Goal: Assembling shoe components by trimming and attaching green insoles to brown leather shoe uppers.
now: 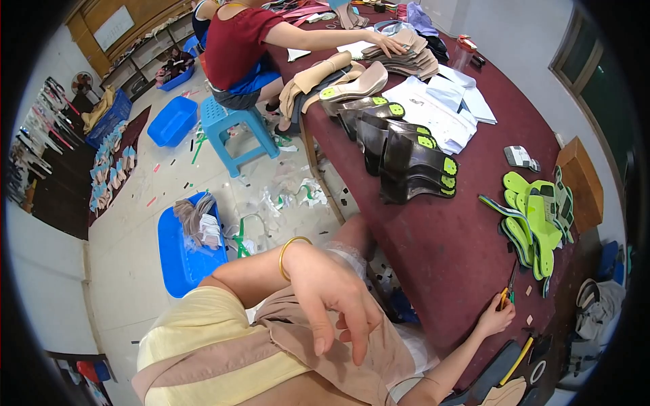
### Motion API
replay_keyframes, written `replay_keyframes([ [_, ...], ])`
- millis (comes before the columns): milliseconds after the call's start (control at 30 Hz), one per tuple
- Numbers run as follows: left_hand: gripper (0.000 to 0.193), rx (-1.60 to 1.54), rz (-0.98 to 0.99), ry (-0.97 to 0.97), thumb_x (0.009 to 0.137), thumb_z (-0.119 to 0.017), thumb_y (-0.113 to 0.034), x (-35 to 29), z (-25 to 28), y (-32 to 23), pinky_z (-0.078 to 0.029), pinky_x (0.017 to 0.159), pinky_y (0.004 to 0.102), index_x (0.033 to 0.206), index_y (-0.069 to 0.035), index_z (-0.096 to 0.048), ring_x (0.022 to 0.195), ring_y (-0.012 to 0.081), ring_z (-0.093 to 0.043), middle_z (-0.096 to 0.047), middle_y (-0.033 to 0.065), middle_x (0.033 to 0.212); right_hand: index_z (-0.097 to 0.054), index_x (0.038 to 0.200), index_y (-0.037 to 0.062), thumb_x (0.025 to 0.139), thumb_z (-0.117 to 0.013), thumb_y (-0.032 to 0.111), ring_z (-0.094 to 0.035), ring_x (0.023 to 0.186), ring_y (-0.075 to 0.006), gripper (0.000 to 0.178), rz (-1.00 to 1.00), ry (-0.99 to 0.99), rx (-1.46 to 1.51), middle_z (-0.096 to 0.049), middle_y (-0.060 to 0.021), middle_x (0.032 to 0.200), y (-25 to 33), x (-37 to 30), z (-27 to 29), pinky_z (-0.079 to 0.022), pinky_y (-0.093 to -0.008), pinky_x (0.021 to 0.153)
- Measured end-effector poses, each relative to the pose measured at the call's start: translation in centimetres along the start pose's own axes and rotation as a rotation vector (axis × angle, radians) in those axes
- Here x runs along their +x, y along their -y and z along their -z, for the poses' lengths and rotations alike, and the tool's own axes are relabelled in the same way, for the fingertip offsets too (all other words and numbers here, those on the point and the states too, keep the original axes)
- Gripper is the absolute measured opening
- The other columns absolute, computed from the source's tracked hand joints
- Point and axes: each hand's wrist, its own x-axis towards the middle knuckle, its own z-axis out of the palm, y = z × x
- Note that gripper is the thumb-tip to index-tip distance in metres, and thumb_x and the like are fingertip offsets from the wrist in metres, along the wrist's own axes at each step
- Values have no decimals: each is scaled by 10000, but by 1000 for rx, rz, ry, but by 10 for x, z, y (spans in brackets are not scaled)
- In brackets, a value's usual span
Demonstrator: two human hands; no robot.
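My left hand (335, 298), with a gold bangle at its wrist, hangs over my lap. Its fingers are loosely bent and apart, and nothing shows in them. At the near right of the dark red table (433, 250), my right hand (496, 319) grips a pair of scissors (505, 296) by the handles, blades pointing away from me. Just beyond the blades lies a pile of lime-green sole-shaped pieces (542, 220). Farther left, along the table's edge, stand several dark glossy shoe soles (416, 162) with yellow-green heel pads.
Across the table a co-worker's hand (387, 44) rests on stacked beige soles (409, 57). White papers (433, 111) lie beside the dark soles. A cardboard box (580, 183) stands at the right. Blue tubs (169, 260) and a blue stool (227, 125) stand on the scrap-strewn floor.
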Motion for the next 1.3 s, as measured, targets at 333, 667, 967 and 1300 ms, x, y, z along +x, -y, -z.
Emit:
replay_keyframes([
  [333, 455, -16, 17, -8, 820, -655, -373, 1, -1, 2, -422, 604, 281, 1107, -23, -612, 699, 161, -501, -525, 44, 809, -601, 1037, 124, 820, -551, 514, -530, 996, -284, 449, 18, -15, 17, -540, -63, 1125, -2, -1, 1, -421, -451, 818],
  [667, 464, -22, 7, -12, 826, -646, -380, 1, 0, 6, -423, 609, 280, 1115, -19, -606, 698, 161, -502, -528, 51, 818, -605, 1035, 107, 825, -559, 486, -518, 1022, -288, 435, 0, 5, 33, -528, -63, 1140, 5, -2, 5, -411, -468, 820],
  [967, 469, -30, 5, -10, 819, -656, -376, 2, 2, 10, -427, 610, 278, 1126, -25, -603, 696, 161, -504, -535, 56, 831, -605, 1033, 102, 827, -561, 478, -519, 1014, -290, 431, 5, -5, 51, -529, -72, 1133, 5, -2, 6, -410, -472, 815],
  [1300, 476, -35, 19, -22, 819, -658, -368, 0, 1, 12, -428, 601, 279, 1141, -22, -593, 688, 160, -507, -536, 64, 832, -605, 1032, 103, 826, -566, 469, -527, 997, -291, 422, 10, -6, 41, -531, -64, 1131, 5, -3, 6, -413, -468, 805],
])
